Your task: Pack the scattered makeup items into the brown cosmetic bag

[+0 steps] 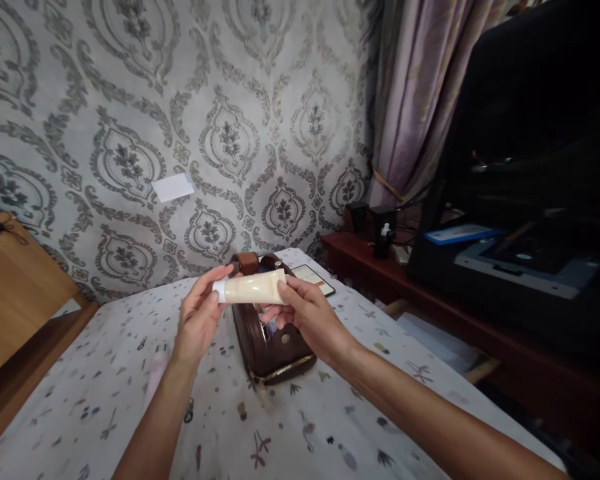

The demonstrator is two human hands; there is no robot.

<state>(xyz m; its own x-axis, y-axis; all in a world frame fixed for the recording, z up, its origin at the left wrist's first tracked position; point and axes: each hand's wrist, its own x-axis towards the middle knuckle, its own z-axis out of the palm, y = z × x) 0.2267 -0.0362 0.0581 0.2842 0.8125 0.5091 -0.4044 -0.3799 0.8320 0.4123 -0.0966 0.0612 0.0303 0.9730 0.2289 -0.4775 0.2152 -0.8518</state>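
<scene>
A pale cream squeeze tube (pixel 254 287) with a white cap lies level between my two hands, above a brown leather bag. My left hand (pixel 200 313) has its thumb and fingers closed around the cap end. The flat crimped end is pinched by my right hand (pixel 307 310), thumb on the near side. Beneath and behind them, the brown bag (pixel 285 357) rests on the patterned sheet, its gold zipper showing. My hands and the tube hide part of its top. Partly covered by my left forearm is a pale pink item (pixel 156 373).
A tablet-like device (pixel 314 279) lies behind the bag on the bed (pixel 360 387). To the right stand a dark red desk (pixel 370 267), small black speakers (pixel 383 223) and a large black screen (pixel 525 167). A wooden headboard (pixel 25 287) borders the left.
</scene>
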